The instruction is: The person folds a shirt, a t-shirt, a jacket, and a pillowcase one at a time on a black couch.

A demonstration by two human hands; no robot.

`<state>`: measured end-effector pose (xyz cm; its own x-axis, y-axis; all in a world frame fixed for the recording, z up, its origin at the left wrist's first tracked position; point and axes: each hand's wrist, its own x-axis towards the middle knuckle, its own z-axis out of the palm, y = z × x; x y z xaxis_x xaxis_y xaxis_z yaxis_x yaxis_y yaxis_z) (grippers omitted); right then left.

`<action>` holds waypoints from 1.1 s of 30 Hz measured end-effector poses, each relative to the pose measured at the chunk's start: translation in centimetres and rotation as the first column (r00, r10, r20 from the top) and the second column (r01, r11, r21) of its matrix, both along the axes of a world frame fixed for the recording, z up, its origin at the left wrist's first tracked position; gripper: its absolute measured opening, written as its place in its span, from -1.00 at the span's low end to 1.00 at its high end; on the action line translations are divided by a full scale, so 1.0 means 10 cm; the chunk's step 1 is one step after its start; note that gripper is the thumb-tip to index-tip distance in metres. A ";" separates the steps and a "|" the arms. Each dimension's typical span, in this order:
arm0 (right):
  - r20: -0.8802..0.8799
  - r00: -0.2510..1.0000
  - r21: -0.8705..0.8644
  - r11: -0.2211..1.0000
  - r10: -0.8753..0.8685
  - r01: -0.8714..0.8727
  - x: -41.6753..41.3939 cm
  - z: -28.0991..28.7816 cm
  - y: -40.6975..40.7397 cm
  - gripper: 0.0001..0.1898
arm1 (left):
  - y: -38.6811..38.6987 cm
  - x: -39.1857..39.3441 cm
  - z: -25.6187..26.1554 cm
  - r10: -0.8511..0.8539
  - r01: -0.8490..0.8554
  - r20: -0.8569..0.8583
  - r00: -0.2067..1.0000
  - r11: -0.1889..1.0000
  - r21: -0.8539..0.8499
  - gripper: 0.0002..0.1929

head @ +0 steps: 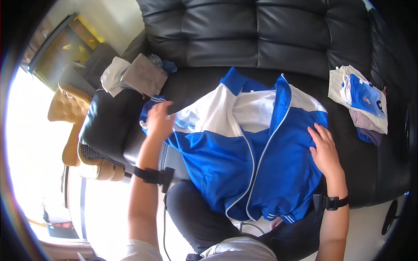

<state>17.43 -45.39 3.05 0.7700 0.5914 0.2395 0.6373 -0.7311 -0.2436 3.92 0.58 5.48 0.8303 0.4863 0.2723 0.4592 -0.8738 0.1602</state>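
Observation:
A blue and white zip-up jacket (215,146) lies spread across the seat edge of a black leather sofa, its front zipper undone and its collar towards the backrest. At the left sleeve, near the striped cuff, is my left hand (159,119), slightly blurred; whether it grips the fabric is not clear. My right hand (323,148) rests on the blue cloth at the jacket's right side, fingers apart. The jacket's lower hem hangs over my lap, and another striped cuff shows near it.
Folded clothes (365,98) are stacked at the right of the sofa seat (352,169). A grey-brown folded cloth (145,75) and a white cloth (114,75) lie by the left armrest (107,127). Beyond the armrest stand a tan tufted chair (70,104) and a fish tank (70,49).

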 end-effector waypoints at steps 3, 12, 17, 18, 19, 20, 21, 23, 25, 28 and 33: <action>-0.008 0.997 0.062 0.995 0.075 -0.074 -0.21 0.15 0.07 -0.56 | -0.85 0.18 0.11 -0.269 0.277 0.071 0.960 0.900 -0.337 -0.69; -0.161 0.969 0.064 0.982 0.187 -0.179 -0.53 0.07 0.48 -0.55 | -1.63 0.33 -0.37 -0.499 0.484 0.017 0.867 0.831 -0.275 -0.66; -0.379 0.902 -0.056 0.968 0.206 -0.245 -0.51 0.15 0.54 -0.78 | -1.64 0.37 -0.30 -0.554 0.450 -0.103 0.826 0.759 -0.470 -0.78; -0.457 0.857 -0.051 0.954 0.240 -0.294 -0.49 0.15 0.50 -0.80 | -1.64 0.39 -0.30 -0.569 0.413 -0.166 0.805 0.740 -0.531 -0.81; -0.530 0.802 -0.040 0.937 0.274 -0.346 -0.43 0.16 0.47 -0.83 | -1.67 0.36 -0.32 -0.558 0.383 -0.159 0.814 0.722 -0.576 -0.80; -0.598 0.754 0.020 0.946 0.271 -0.324 -0.37 0.20 0.47 -0.78 | -1.71 0.35 -0.32 -0.562 0.361 -0.211 0.800 0.731 -0.580 -0.80; -0.588 0.761 0.012 0.944 0.274 -0.331 -0.33 0.23 0.49 -0.78 | -1.76 0.36 -0.28 -0.574 0.346 -0.254 0.779 0.731 -0.588 -0.80; -0.507 0.861 0.192 0.978 0.030 0.079 -0.23 0.30 0.57 -0.64 | -1.73 0.36 -0.24 -0.622 0.382 -0.223 0.751 0.684 -0.621 -0.79; -0.525 0.851 0.232 0.966 0.024 0.116 -0.11 0.18 0.77 -0.59 | -1.71 0.37 -0.24 -0.677 0.419 -0.194 0.710 0.628 -0.656 -0.79; -0.429 0.903 0.223 0.965 -0.030 0.138 0.06 -0.20 1.16 -0.50 | -1.65 0.47 -0.27 -0.438 0.384 0.099 0.893 0.629 -0.676 -0.76; -0.436 0.855 0.129 0.960 0.280 -0.249 -0.48 -0.24 1.58 -0.53 | -1.56 0.54 -0.33 -0.289 0.390 0.333 0.897 0.874 -0.291 -0.28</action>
